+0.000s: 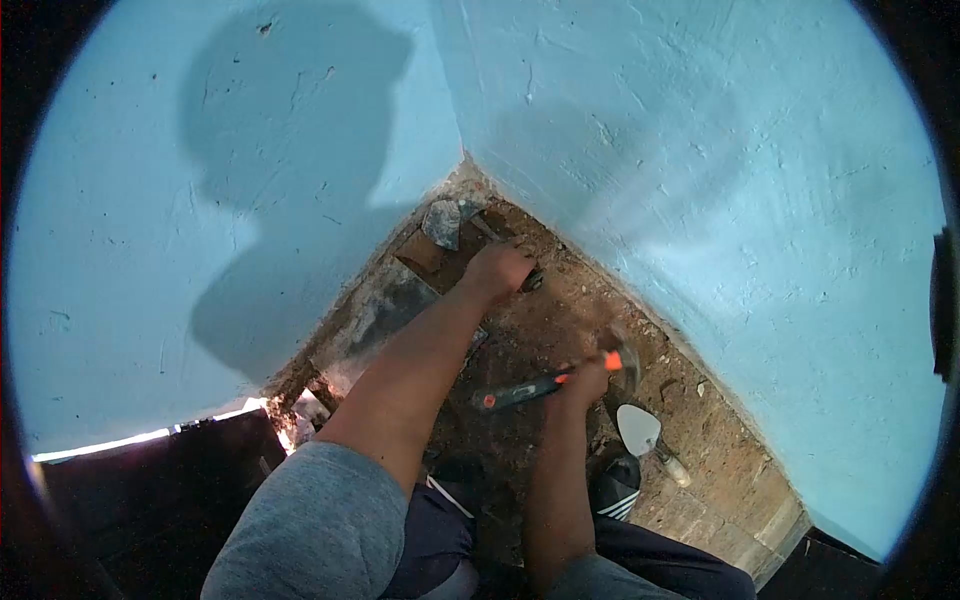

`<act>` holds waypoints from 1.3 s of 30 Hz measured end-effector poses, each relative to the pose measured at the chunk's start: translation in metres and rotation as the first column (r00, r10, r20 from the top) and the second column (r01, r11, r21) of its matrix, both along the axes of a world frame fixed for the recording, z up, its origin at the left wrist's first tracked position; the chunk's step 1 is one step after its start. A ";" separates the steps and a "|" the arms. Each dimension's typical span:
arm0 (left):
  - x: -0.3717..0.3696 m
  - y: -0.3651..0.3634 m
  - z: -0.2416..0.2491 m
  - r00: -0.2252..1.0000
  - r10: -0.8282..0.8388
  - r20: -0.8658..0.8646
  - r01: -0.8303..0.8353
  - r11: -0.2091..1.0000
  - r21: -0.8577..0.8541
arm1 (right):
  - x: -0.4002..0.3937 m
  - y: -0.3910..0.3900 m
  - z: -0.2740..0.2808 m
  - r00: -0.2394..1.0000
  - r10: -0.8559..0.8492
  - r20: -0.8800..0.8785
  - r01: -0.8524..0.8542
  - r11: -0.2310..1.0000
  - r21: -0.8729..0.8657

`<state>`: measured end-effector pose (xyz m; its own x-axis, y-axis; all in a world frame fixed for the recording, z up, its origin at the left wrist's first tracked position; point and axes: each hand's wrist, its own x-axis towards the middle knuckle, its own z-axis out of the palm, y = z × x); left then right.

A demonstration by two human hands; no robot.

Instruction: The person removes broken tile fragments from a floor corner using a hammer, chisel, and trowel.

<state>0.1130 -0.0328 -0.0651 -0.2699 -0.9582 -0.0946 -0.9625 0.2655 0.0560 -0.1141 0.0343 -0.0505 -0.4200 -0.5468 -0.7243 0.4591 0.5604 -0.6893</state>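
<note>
My left hand (497,272) is closed in a fist low in the wall corner, around what looks like a chisel (533,281). Its dark end sticks out on the right of the fist; the rest is mostly hidden. My right hand (585,381) grips a hammer (527,391) with a black and orange handle, close below its metal head. The head is slightly blurred. Just in front of the left hand, a grey broken piece (441,224) lies against the wall foot. A trowel (638,430) rests on the floor to the right of my right hand.
Two light blue walls (300,130) meet at the corner ahead. Brown dirt and rubble (690,410) cover the floor along the right wall. A grey slab (385,318) borders the left wall. My shoe (615,488) stands beside the trowel.
</note>
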 end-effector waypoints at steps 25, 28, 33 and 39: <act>0.051 0.055 0.088 0.921 0.380 0.082 -0.388 0.881 0.272 | 0.069 0.010 0.037 0.889 0.421 0.180 -0.428 0.904 0.005; 0.063 0.065 0.090 0.904 0.392 0.169 -0.426 0.853 0.303 | 0.052 0.010 0.028 0.987 0.108 0.123 -0.114 0.992 0.047; 0.068 0.083 0.094 0.895 0.433 0.105 -0.446 0.864 0.236 | 0.080 0.021 -0.002 0.922 0.337 0.192 -0.325 0.941 -0.093; 0.082 0.079 0.071 0.897 0.434 0.081 -0.440 0.893 0.093 | 0.075 0.017 0.018 0.955 0.209 0.209 -0.204 0.978 -0.047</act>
